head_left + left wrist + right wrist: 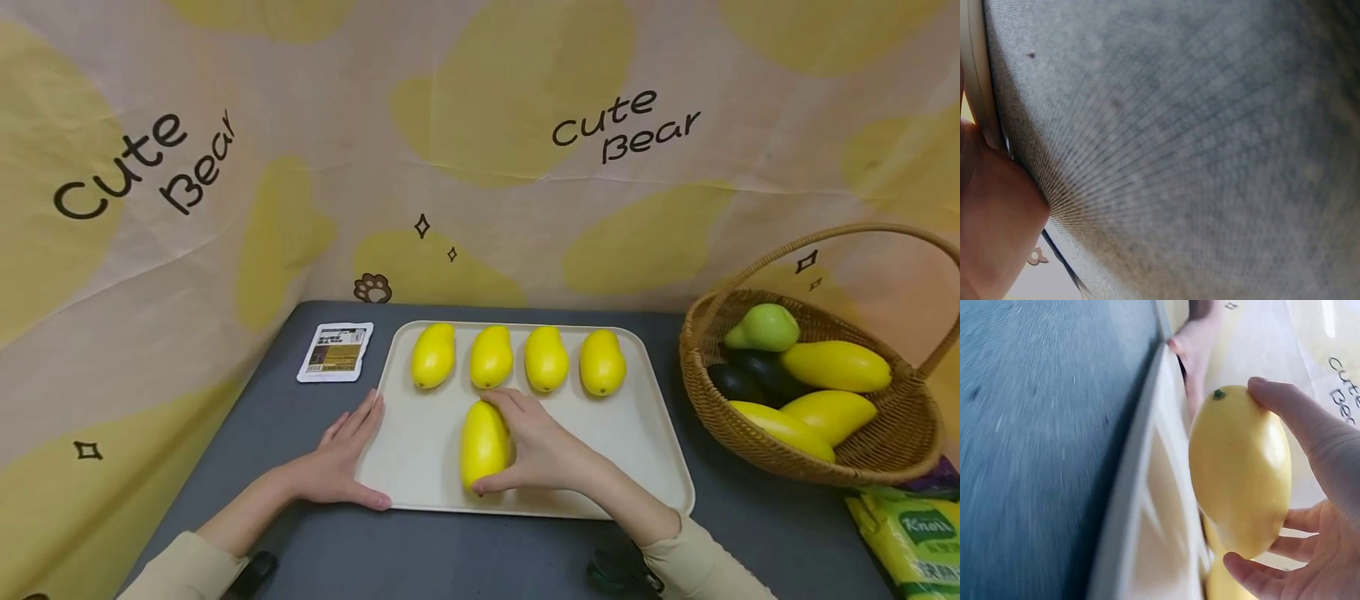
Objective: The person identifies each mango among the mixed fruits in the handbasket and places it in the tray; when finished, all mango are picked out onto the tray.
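My right hand grips a yellow mango by its two ends, over the front middle of a cream tray. In the right wrist view the thumb lies at the green-tipped end of this mango, and the fingers curl at the other end. Along the tray's back edge lie several more mangoes in a row. My left hand rests at the tray's left edge, fingers extended and thumb at the front-left corner. The left wrist view shows only part of that hand beside the tray rim.
A wicker basket at the right holds a green pear, dark fruits and several yellow mangoes. A yellow-green packet lies in front of it. Behind the tray's left side is a small white packet on the grey table.
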A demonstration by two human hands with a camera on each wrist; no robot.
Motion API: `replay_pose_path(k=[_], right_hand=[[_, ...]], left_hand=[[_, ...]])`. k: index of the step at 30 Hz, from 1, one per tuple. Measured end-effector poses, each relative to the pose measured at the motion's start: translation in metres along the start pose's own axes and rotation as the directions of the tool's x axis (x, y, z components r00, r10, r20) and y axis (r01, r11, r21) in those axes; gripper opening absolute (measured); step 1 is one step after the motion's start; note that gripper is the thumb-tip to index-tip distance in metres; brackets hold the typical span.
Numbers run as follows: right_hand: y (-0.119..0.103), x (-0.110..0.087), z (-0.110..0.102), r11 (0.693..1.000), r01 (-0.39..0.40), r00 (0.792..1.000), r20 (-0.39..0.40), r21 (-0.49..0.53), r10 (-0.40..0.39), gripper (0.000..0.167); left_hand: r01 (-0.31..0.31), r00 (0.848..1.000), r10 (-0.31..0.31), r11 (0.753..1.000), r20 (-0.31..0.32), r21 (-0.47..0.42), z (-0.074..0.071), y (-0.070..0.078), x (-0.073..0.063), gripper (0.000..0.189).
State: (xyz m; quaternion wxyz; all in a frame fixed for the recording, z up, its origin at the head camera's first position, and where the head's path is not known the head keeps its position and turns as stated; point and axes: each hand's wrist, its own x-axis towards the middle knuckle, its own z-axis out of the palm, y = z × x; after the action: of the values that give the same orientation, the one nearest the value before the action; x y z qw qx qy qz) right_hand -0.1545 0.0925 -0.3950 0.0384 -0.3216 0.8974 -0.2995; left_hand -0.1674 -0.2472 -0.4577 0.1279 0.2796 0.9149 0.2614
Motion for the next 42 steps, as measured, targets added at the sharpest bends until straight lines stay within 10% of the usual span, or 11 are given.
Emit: replay_pose_path(k=[19, 42], right_hand=[[-0.027, 0.049, 0.049, 1.0, -0.001, 0.999, 0.049, -0.006, 0.001, 0.108], [-0.027, 0.053, 0.075, 0.999, -0.006, 1.0, -0.015, -0.032, 0.005, 0.109]], left_hand=[[-0.007, 1.0, 0.007, 1.0, 0.028, -0.012, -0.001, 0.0, 0.002, 0.138], [0.002, 1.0, -0.002, 1.0, 0.023, -0.017, -0.001, -0.001, 0.003, 0.138]])
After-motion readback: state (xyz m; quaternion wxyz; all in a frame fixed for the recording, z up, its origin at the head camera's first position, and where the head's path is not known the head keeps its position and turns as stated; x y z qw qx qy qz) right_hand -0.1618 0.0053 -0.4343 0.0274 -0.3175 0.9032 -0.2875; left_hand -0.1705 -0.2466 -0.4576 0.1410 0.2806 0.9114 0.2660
